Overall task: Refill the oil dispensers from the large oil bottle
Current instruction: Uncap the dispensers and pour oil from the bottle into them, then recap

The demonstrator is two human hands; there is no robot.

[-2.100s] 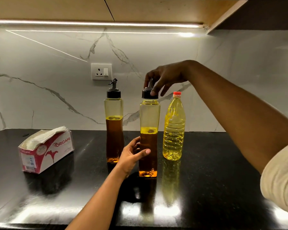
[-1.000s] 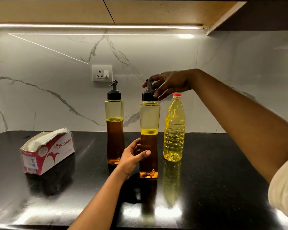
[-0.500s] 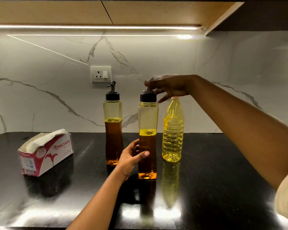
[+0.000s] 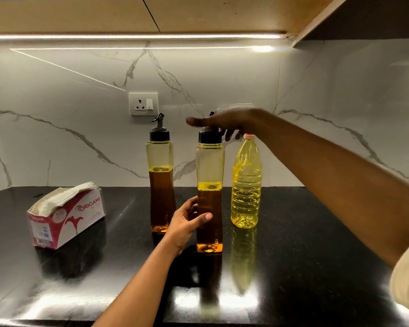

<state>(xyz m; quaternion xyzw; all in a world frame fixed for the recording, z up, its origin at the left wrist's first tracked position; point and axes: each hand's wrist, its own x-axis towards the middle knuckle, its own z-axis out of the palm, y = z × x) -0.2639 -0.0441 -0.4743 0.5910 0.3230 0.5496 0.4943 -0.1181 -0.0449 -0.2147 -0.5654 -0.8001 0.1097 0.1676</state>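
Observation:
Two tall square oil dispensers with black caps stand on the black counter (image 4: 305,267), each roughly half full of amber oil. My left hand (image 4: 187,223) grips the lower body of the near dispenser (image 4: 209,175). My right hand (image 4: 224,121) lies over its black cap (image 4: 209,136), fingers wrapped round the spout on top. The far dispenser (image 4: 160,175) stands to the left, its spout uncovered. The large oil bottle (image 4: 246,185), clear plastic with yellow oil and a red cap, stands upright just right of the held dispenser.
A red and white tissue box (image 4: 65,215) lies on the counter at the left. A wall socket (image 4: 143,103) sits on the marble backsplash behind the dispensers. A wooden cabinet hangs overhead.
My right hand has turned on the near dispenser's cap, its fingers swinging leftward over the spout. My left hand keeps its grip on the bottle body.

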